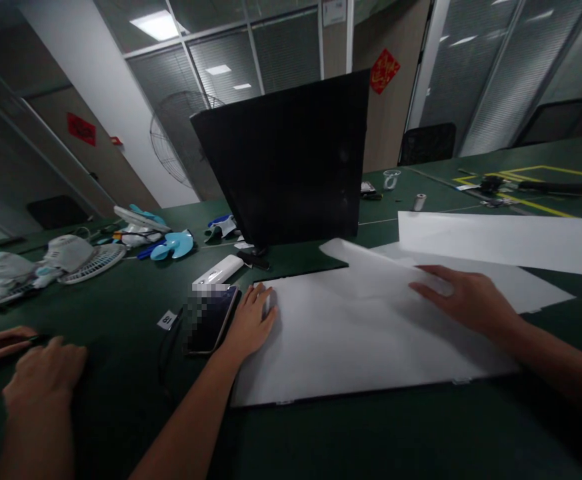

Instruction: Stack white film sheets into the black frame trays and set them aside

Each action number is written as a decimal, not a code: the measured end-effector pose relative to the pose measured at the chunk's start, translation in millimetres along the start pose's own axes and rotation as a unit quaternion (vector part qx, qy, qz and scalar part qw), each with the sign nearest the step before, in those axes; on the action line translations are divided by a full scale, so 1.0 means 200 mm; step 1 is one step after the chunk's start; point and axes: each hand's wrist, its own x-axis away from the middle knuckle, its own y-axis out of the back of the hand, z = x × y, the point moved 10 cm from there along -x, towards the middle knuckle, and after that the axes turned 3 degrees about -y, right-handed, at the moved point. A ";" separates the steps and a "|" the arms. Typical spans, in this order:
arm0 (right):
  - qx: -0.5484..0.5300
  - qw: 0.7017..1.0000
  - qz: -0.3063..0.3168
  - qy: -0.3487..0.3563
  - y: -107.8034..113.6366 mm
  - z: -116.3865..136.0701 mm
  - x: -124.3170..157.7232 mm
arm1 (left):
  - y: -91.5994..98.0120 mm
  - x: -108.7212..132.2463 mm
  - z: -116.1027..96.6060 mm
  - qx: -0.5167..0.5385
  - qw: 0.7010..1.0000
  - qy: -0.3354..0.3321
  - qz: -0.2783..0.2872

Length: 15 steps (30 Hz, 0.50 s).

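Observation:
A flat rectangular panel with a white face and a thin dark border lies on the green table in front of me. My left hand rests on its left edge, fingers stretched out and holding nothing. With thumb and fingers, my right hand pinches a thin white sheet, whose far left corner curls up off the panel. Two more white sheets, a long one and a partly covered one, lie beyond my right hand. Beside my left hand is a phone, partly pixelated.
Behind the panel stands a large black screen. A white box-like device lies near the phone. Fan parts, including a blue fan blade, are spread at the left. Another person's hands work at the lower left. A small cylinder stands at the back.

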 end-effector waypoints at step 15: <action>-0.057 0.893 0.106 0.435 -0.12 0.69 0.47 | -0.01 0.01 0.00 0.019 0.999 0.025 0.020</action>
